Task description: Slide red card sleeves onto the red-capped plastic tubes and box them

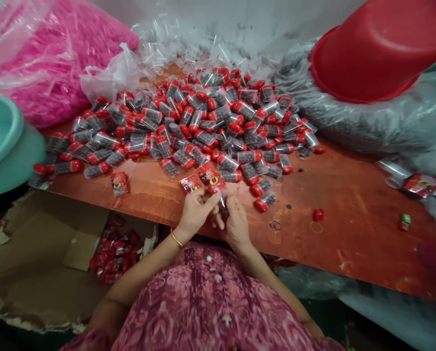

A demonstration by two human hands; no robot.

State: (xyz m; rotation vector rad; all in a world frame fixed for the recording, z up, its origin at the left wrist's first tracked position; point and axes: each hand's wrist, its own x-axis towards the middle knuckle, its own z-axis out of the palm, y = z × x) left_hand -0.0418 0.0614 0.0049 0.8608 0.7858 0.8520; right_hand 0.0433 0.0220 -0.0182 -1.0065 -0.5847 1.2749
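My left hand (197, 213) is closed on a red printed packet (212, 178) at the table's front edge. Beside it, my right hand (237, 222) has its fingers closed near the packet's clear lower end; what they hold, if anything, is too small to tell. A second red packet (190, 184) lies just beyond my left fingers, and another red packet (119, 183) rests farther left. Behind both hands spreads a large pile of clear tubes with red caps (203, 117), filled with dark pieces.
An open cardboard box (38, 248) with red packed items stands below left. Around the table (334, 243) are a teal tub (31, 146), a bag of pink pieces (57, 58), clear empty tubes (203, 48) and a red bucket (367, 53) on a plastic bag.
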